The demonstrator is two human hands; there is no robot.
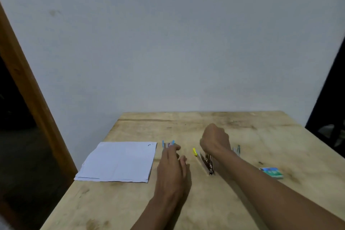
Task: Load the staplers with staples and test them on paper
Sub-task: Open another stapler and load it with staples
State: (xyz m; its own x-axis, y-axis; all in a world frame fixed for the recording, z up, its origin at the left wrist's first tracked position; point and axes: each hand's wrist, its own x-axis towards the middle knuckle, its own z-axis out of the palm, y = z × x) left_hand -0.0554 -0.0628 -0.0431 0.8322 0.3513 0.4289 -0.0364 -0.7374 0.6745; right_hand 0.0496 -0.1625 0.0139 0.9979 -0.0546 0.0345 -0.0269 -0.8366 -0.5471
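— So, which step is in hand, going from the big things down?

— Loading, by my reading, and at its very start. The wooden surface (112, 201) carries it all. A stack of paper (119, 161) lies flat at the left, with no stapler on it. The left hand (172, 170) lies low over the middle of the surface with its fingers (174, 148) straight and slightly apart, holding nothing. The right hand (214, 141) is bent down at the wrist, further back and to the right.

— Is the right hand holding anything?

— I cannot tell; only its back shows and its fingers are hidden.

— And the staplers?

— The yellow stapler (206, 163) lies swung open between the two hands, just near of the right wrist. The blue stapler (168, 144) stands just beyond the left fingertips, beside the far right corner of the paper; whether they touch is too blurred to say. A grey stapler (236, 150) sits right of the right wrist. The box of staples (271, 172) lies apart, near the right edge.

— The next move, then?

— Probably fetching a strip from that box, which means a careful pinch, then seating it straight in the open channel.
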